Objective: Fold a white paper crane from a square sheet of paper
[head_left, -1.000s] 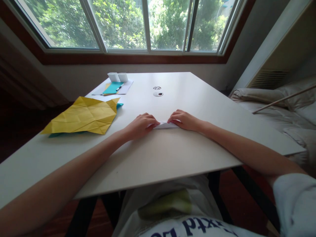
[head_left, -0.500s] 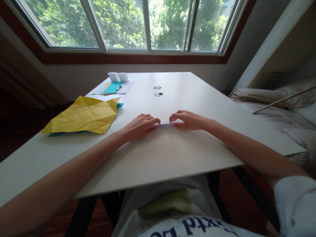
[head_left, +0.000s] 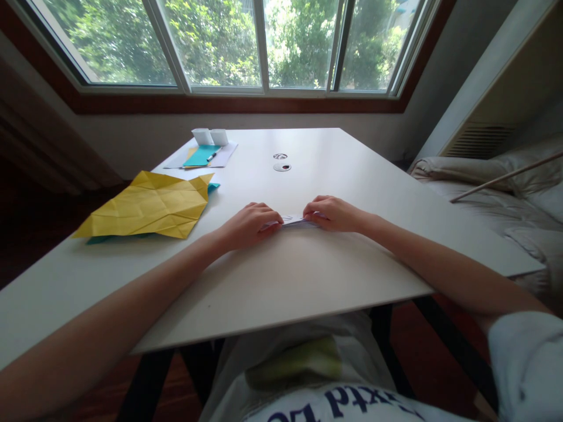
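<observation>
Daylight from a wide window [head_left: 264, 44], with green trees behind it, falls on one white table [head_left: 308, 281]. On the table are counted: one crumpled yellow sheet [head_left: 147, 205] lying over a teal sheet [head_left: 213, 187] at the left, one teal card [head_left: 201, 156] with a pen [head_left: 212, 156] on a white sheet at the far edge, two small white cups [head_left: 210, 136] behind it, and two round cable holes [head_left: 281, 162] near the middle. Pale bedding [head_left: 497, 193] is seen to the right of the table. One small folded white paper [head_left: 294, 221] lies flat on the table, midway between the two hands. Its left end is pinched by the curled fingers of the left hand [head_left: 249, 225], and its right end is pinched by the right hand [head_left: 332, 213].
</observation>
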{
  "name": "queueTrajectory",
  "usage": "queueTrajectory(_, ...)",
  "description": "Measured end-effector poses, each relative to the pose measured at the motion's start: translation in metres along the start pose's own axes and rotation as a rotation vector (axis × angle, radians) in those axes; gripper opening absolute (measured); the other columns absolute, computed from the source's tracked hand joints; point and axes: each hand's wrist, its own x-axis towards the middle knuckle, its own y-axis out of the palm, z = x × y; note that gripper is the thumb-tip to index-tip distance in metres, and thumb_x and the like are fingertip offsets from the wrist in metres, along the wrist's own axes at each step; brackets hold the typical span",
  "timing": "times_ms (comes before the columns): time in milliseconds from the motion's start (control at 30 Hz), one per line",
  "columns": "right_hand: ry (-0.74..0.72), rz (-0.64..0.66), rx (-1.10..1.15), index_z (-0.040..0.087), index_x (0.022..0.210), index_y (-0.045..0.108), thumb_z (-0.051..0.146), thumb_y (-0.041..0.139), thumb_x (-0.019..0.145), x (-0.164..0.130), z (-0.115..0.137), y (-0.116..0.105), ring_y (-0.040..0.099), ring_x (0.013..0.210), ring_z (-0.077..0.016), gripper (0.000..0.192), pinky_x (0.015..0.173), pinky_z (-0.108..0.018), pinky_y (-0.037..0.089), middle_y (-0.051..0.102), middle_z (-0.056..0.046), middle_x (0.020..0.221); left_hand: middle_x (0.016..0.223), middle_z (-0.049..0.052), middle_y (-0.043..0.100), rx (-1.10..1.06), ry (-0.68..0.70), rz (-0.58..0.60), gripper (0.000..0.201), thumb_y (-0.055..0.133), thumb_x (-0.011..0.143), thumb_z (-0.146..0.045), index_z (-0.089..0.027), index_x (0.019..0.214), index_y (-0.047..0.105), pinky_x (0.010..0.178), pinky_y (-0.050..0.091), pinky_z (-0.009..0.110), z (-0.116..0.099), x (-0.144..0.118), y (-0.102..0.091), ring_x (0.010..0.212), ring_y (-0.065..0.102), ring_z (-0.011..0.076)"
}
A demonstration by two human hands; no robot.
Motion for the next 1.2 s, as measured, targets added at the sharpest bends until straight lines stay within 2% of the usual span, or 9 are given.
queueTrajectory(100,0.032,-0.022,-0.008,0.016,0.091,0.063,0.024,0.042,0.089,0.001,-0.001,0.005,0.058,0.082,-0.0176,0.023,0.072,-0.027,0.042,0.065,-0.009,0.082,0.086,0.005,0.068,0.006,-0.016,-0.010,0.023,0.042,0.089,-0.028,-0.019,0.097,0.062,0.080,0.040,0.030,0.000,0.000,0.000,0.082,0.060,0.0171)
queueTrajectory(300,0.044,-0.028,-0.009,0.017,0.090,0.062,0.022,0.042,0.088,0.001,-0.002,0.009,0.057,0.081,-0.0171,0.021,0.072,-0.026,0.041,0.065,-0.007,0.083,0.080,0.005,0.068,0.067,-0.089,-0.051,0.027,0.040,0.090,-0.028,-0.017,0.085,0.064,0.077,0.039,0.030,-0.003,0.002,0.002,0.079,0.060,0.0172)
queueTrajectory(467,0.075,-0.031,-0.030,0.016,0.091,0.062,0.023,0.042,0.088,0.001,0.000,0.008,0.057,0.082,-0.0170,0.021,0.071,-0.025,0.039,0.065,-0.008,0.083,0.084,0.004,0.069,0.066,-0.090,-0.051,0.023,0.042,0.088,-0.027,-0.019,0.088,0.064,0.080,0.038,0.031,-0.004,0.003,0.003,0.082,0.059,0.0169)
queueTrajectory(767,0.128,-0.007,-0.024,0.016,0.088,0.062,0.021,0.042,0.087,0.003,0.004,0.005,0.056,0.079,-0.0169,0.021,0.069,-0.025,0.038,0.064,-0.008,0.081,0.082,0.005,0.067,0.063,-0.084,-0.036,0.025,0.046,0.087,-0.038,-0.020,0.093,0.062,0.081,0.039,0.034,0.000,0.000,0.004,0.082,0.060,0.0190)
queueTrajectory(967,0.208,-0.043,0.019,0.016,0.088,0.065,0.024,0.044,0.085,0.004,0.003,0.007,0.056,0.076,-0.0155,0.022,0.069,-0.025,0.038,0.065,-0.007,0.082,0.096,0.005,0.067,-0.107,-0.212,-0.053,0.035,0.059,0.078,-0.039,-0.020,0.107,0.053,0.078,0.043,0.033,0.002,0.003,0.006,0.085,0.061,0.0206)
queueTrajectory(1100,0.288,-0.113,0.136,0.017,0.084,0.066,0.025,0.046,0.083,0.006,0.000,0.011,0.057,0.071,-0.0127,0.022,0.067,-0.023,0.040,0.067,-0.003,0.079,0.097,0.003,0.066,-0.234,-0.350,-0.047,0.037,0.064,0.072,-0.038,-0.021,0.103,0.052,0.071,0.046,0.029,0.002,0.004,0.007,0.080,0.061,0.0185)
queueTrajectory(1200,0.334,-0.148,0.210,0.017,0.080,0.066,0.025,0.047,0.081,0.008,-0.001,0.013,0.057,0.069,-0.0113,0.021,0.067,-0.022,0.041,0.067,-0.002,0.077,0.097,0.002,0.065,-0.307,-0.399,-0.048,0.040,0.065,0.069,-0.039,-0.022,0.102,0.050,0.070,0.047,0.028,0.003,0.004,0.008,0.078,0.061,0.0172)
